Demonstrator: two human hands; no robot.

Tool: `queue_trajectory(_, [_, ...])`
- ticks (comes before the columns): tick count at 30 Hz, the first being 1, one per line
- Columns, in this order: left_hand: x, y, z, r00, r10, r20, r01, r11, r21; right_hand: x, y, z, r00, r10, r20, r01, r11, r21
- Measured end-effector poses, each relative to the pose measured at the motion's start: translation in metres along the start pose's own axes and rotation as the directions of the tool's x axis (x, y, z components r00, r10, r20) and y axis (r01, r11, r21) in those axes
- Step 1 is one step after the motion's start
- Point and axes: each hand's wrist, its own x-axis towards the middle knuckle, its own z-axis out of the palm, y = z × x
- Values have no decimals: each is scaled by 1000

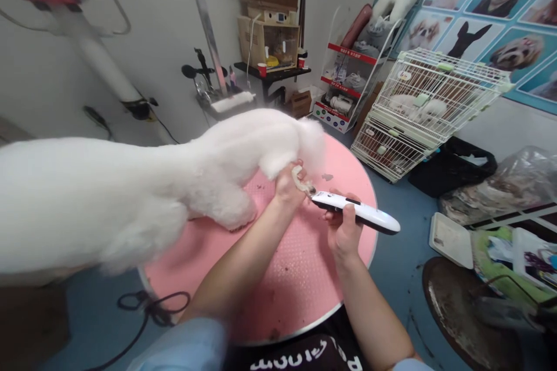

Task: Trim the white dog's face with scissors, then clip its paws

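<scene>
A white dog (248, 145) stands on a round pink grooming table (287, 278), its rear end towards the table's right side. My left hand (289, 183) is closed around the dog's raised paw (299, 177), whose tip sticks out past my fingers. In my right hand (344, 226) is a white and black pet clipper (369, 214), held from below with the thumb along its side. The clipper's head meets the tip of the paw or is very close to it; I cannot tell if they touch.
Dark bits of hair dot the table. White wire cages (418, 104) with small white dogs stand at the back right, beside a black bin bag (452, 168). A red and white shelf rack (348, 69) is behind. A black cord (152, 310) trails at the lower left.
</scene>
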Motion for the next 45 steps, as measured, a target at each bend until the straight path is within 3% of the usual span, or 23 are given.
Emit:
queue_trajectory(5, [1, -2, -2, 1000, 5, 10, -5, 1000, 10, -4, -1, -2, 995, -93, 46, 96, 994, -61])
queue_trajectory(11, [-1, -3, 0, 1000, 19, -10, -19, 1000, 5, -14, 4, 3, 988, -122, 99, 129, 989, -73])
queue_trajectory(19, [-4, 0, 6, 997, 53, -49, -53, 999, -2, -30, 2, 3, 927, -167, 336, 234, 957, -172])
queue_trajectory(22, [-5, 2, 6, 997, 45, -58, -44, 999, 17, -17, 3, 1, 945, -160, 285, 181, 982, -47])
queue_trajectory(25, [-4, 2, 4, 999, 16, -33, -15, 999, 32, 3, 5, -3, 988, -145, 55, 141, 988, 66])
queue_trajectory(27, [-4, 1, 3, 1000, -4, -8, 5, 1000, 30, 14, 6, -5, 997, -67, -37, 70, 995, 75])
queue_trajectory(31, [-4, 0, 1, 1000, -16, -13, 17, 1000, 12, 27, 5, -7, 994, 92, 57, -98, 990, 106])
queue_trajectory(36, [-5, 2, 2, 1000, -29, -9, 29, 999, -14, 32, 8, -7, 990, 134, 33, -137, 983, 126])
queue_trajectory(38, [-5, 3, 2, 1000, -26, -16, 25, 1000, -11, 31, 12, -7, 983, 166, 79, -175, 975, 135])
queue_trajectory(45, [-5, 8, 2, 1000, -17, -10, 17, 999, -32, 30, 27, -16, 900, 351, 256, -410, 883, 228])
